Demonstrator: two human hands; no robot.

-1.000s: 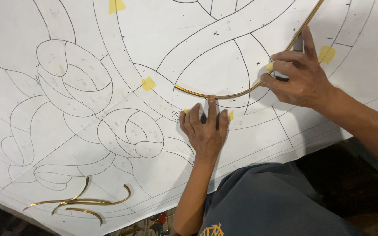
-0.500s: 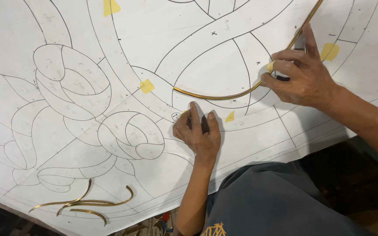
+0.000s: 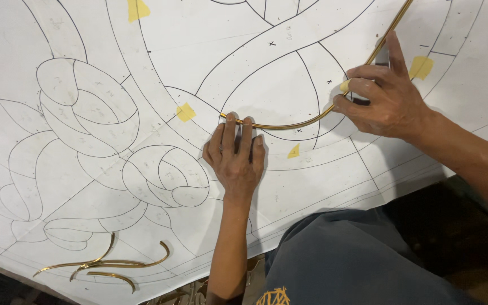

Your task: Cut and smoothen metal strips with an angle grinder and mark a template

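Observation:
A long curved brass strip [image 3: 306,122] lies along a drawn curve on a large white pattern sheet [image 3: 210,51]. My left hand [image 3: 234,151] lies flat on the sheet, its fingertips pressing the strip's left end. My right hand [image 3: 380,96] pinches the strip higher up on the right, where it runs up toward the top edge; a dark tool seems to sit under the fingers, mostly hidden.
Yellow tape pieces [image 3: 186,112] hold the sheet in several spots. Three loose curved brass strips [image 3: 108,264] lie near the sheet's lower left edge. My grey-clad lap [image 3: 357,260] is below the table edge.
My left hand has slid up and slightly left, from below the strip to pressing on its left end. My right hand has kept its grip.

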